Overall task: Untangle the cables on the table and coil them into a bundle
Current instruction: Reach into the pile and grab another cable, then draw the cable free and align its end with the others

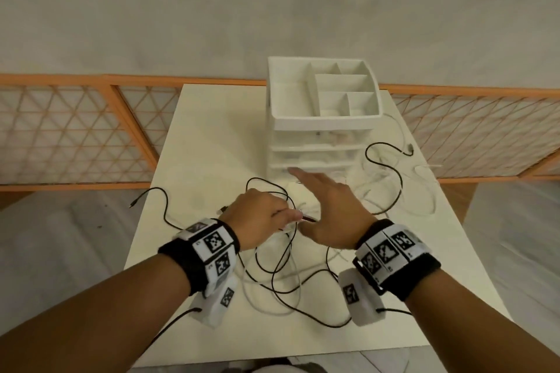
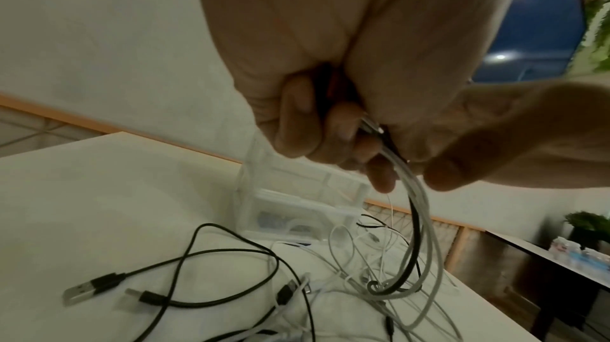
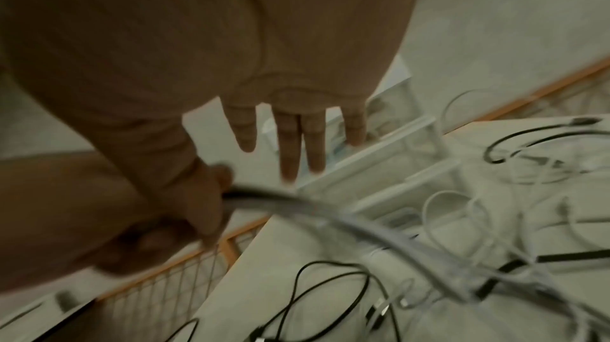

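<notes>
Black and white cables [image 1: 281, 275] lie tangled across the cream table [image 1: 194, 142]; more loops [image 1: 391, 179] spread at the right. My left hand [image 1: 260, 218] grips a bunch of white and black cable strands [image 2: 416, 206] in its curled fingers [image 2: 297, 123], lifted above the pile. My right hand [image 1: 327, 203] hovers just to its right with straight, spread fingers [image 3: 290, 144] pointing toward the drawer unit and holding nothing; its thumb sits close to the gripped strands. Two black USB plugs [image 2: 89, 290] lie at the near left in the left wrist view.
A white drawer unit [image 1: 321, 118] with an open compartment tray on top stands at the table's far middle. An orange lattice screen [image 1: 75, 130] runs behind the table. One black cable end [image 1: 136, 201] reaches the table's left edge.
</notes>
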A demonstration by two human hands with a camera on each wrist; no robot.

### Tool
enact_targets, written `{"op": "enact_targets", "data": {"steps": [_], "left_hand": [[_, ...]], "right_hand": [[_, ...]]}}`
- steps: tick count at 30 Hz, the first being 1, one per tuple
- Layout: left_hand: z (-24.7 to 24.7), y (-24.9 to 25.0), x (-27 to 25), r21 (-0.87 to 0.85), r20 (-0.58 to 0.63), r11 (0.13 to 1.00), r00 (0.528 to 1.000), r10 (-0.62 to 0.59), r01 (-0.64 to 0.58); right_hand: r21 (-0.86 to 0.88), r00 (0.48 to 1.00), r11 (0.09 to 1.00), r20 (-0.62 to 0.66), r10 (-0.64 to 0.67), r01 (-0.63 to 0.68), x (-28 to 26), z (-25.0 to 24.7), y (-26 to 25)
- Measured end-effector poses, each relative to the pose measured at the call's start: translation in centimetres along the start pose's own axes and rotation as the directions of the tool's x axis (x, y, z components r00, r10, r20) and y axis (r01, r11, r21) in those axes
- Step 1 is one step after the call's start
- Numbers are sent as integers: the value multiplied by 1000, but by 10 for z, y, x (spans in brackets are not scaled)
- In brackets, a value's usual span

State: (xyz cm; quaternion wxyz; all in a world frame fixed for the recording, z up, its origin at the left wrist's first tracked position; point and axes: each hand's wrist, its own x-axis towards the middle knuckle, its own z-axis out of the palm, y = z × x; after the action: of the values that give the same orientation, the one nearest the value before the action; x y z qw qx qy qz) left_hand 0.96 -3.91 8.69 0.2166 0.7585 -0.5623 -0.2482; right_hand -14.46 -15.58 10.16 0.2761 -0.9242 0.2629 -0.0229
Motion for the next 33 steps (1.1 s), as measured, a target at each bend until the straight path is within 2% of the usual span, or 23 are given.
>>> {"op": "enact_targets", "data": {"steps": [1, 2, 4, 6, 8, 10, 13, 18, 22, 25, 28, 30, 33], "left_hand": [[2, 4, 0, -22, -5, 1000, 1000, 21, -21], [3, 6, 1, -59, -19, 998, 999, 32, -33], [1, 9, 2, -188, -63, 982, 998, 8, -20], [-2, -1, 3, -270, -115, 960, 987, -110, 75], [3, -31, 5, -186, -112, 946, 951, -289, 266], [20, -71, 3, 20, -47, 901, 901, -431, 433], [49, -117, -11, 150, 9, 855, 864, -504, 497], [74, -138, -22, 224, -3, 864, 887, -462, 451], [78, -127, -23, 261, -2, 842, 872, -489, 473], [57, -105, -15, 116, -55, 886, 893, -446, 450], [10, -65, -4, -131, -159, 946, 936, -315, 297], [-23, -32, -1, -224, -212, 961, 955, -210, 162], [-46, 9, -7, -273, -234, 962, 970, -66, 0]], "right_hand": [[24, 999, 999, 27, -43, 42, 3, 10, -6], [8, 999, 1000, 41, 3, -3, 6, 18, -7], [56, 989, 987, 31, 148, -150, 13, 24, 0], [134, 958, 949, 6, 287, -285, 13, 22, 7], [175, 932, 918, -2, 363, -357, 9, 19, 14], [215, 921, 899, 6, 390, -382, 5, 19, 21], [260, 919, 884, 30, 394, -388, 4, 23, 22], [320, 920, 867, 46, 390, -383, 1, 32, 21], [365, 912, 843, 45, 409, -396, -3, 39, 25], [468, 893, 783, 26, 450, -408, -4, 37, 29], [559, 867, 725, -20, 498, -403, -2, 29, 29], [639, 865, 672, -21, 501, -374, 1, 22, 22], [832, 872, 468, 39, 488, -299, 11, 6, -1]]}}
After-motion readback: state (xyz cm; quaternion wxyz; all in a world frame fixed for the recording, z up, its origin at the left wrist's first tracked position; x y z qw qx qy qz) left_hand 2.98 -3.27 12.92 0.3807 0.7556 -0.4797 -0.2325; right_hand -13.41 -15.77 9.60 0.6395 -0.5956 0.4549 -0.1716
